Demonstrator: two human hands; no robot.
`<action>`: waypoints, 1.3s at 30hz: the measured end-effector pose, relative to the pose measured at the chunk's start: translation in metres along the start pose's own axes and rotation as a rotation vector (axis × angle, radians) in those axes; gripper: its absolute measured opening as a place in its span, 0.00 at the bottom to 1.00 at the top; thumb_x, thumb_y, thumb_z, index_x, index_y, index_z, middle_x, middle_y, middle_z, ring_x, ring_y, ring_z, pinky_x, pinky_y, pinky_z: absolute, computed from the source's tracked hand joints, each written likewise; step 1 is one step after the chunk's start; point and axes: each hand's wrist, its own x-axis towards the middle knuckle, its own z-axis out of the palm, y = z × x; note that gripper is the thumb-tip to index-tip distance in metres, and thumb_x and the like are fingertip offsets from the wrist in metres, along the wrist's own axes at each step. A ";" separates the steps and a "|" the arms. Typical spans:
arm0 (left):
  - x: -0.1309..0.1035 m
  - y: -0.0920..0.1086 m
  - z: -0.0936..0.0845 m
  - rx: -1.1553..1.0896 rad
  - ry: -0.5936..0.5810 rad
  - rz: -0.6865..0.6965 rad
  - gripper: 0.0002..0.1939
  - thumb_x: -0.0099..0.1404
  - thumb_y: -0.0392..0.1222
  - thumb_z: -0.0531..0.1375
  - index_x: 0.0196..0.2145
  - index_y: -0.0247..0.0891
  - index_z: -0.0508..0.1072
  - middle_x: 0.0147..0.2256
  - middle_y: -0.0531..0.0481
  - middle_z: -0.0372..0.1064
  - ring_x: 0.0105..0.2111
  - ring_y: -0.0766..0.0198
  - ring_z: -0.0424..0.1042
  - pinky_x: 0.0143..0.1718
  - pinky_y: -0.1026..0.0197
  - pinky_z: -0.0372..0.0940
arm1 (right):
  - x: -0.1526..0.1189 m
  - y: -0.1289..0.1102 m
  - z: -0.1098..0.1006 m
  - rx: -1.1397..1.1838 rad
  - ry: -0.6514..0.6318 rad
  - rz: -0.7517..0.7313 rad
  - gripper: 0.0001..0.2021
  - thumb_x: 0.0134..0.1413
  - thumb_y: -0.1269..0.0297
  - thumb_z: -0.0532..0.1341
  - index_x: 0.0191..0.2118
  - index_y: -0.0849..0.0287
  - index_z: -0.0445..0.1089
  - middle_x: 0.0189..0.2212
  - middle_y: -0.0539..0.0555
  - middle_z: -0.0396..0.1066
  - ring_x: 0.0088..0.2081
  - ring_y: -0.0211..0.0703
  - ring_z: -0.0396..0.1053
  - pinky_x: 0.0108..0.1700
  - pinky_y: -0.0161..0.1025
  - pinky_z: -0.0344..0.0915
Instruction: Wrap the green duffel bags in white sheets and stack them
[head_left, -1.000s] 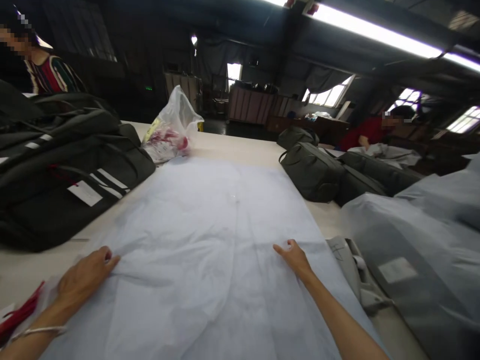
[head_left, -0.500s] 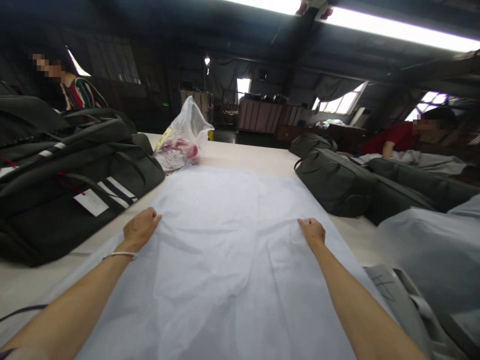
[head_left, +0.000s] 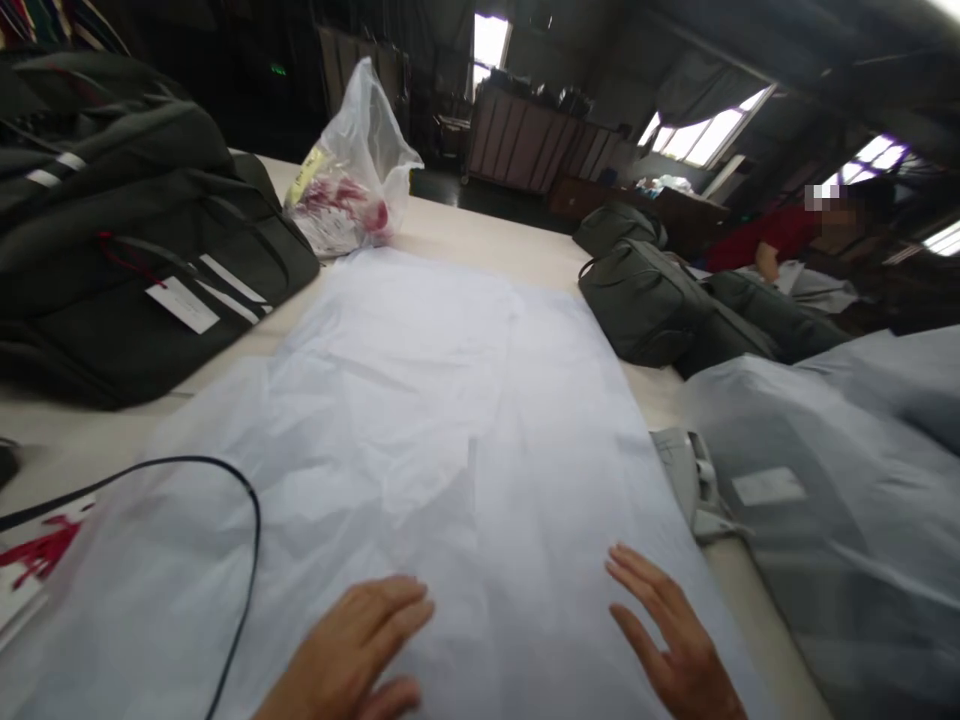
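I've got red cords [head_left: 37,553] toward the tabletop's [head_left: 457,227] near left corner, dark bag [head_left: 150,290] along the left edge, black cable [head_left: 256,520] looped over the sheet [head_left: 442,400], clear bag [head_left: 352,190] toward the far edge. Left hand [head_left: 360,645]: near edge, over the sheet, thumb apart from fingers, no grip I can see. Sheet runs up mid-tabletop to the clear bag. My read: laid out lengthwise, done; creases at middle and left not flat yet. Right hand [head_left: 667,630]: fingers out, thumb apart, holding nothing; can't tell contact. Grey piece [head_left: 679,470], then plastic cover [head_left: 847,500], right edge.
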 end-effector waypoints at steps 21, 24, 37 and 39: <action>-0.056 0.083 0.042 0.007 -0.289 -0.106 0.19 0.63 0.38 0.62 0.51 0.41 0.67 0.51 0.43 0.67 0.52 0.51 0.65 0.53 0.48 0.61 | -0.123 -0.152 0.047 0.148 -0.301 0.203 0.33 0.47 0.61 0.70 0.60 0.56 0.64 0.61 0.60 0.63 0.63 0.55 0.58 0.66 0.58 0.53; -0.047 0.086 0.043 0.026 -0.276 -0.156 0.11 0.63 0.36 0.62 0.44 0.39 0.69 0.46 0.44 0.69 0.49 0.50 0.66 0.51 0.49 0.62 | -0.126 -0.162 0.057 0.194 -0.389 0.190 0.37 0.43 0.59 0.72 0.61 0.58 0.64 0.63 0.62 0.61 0.65 0.57 0.56 0.67 0.58 0.51; -0.073 0.072 -0.014 -0.042 0.021 -0.285 0.11 0.70 0.44 0.53 0.36 0.41 0.73 0.38 0.47 0.74 0.40 0.59 0.73 0.44 0.57 0.68 | -0.132 -0.152 0.079 0.464 -0.207 0.232 0.11 0.49 0.70 0.65 0.41 0.56 0.77 0.50 0.58 0.75 0.58 0.54 0.66 0.62 0.55 0.59; -0.078 0.068 -0.023 -0.123 0.145 -0.304 0.12 0.69 0.49 0.53 0.36 0.42 0.73 0.37 0.47 0.75 0.39 0.59 0.74 0.43 0.57 0.70 | -0.129 -0.148 0.074 0.569 -0.203 0.248 0.09 0.50 0.66 0.65 0.40 0.54 0.78 0.47 0.57 0.76 0.55 0.54 0.69 0.60 0.54 0.61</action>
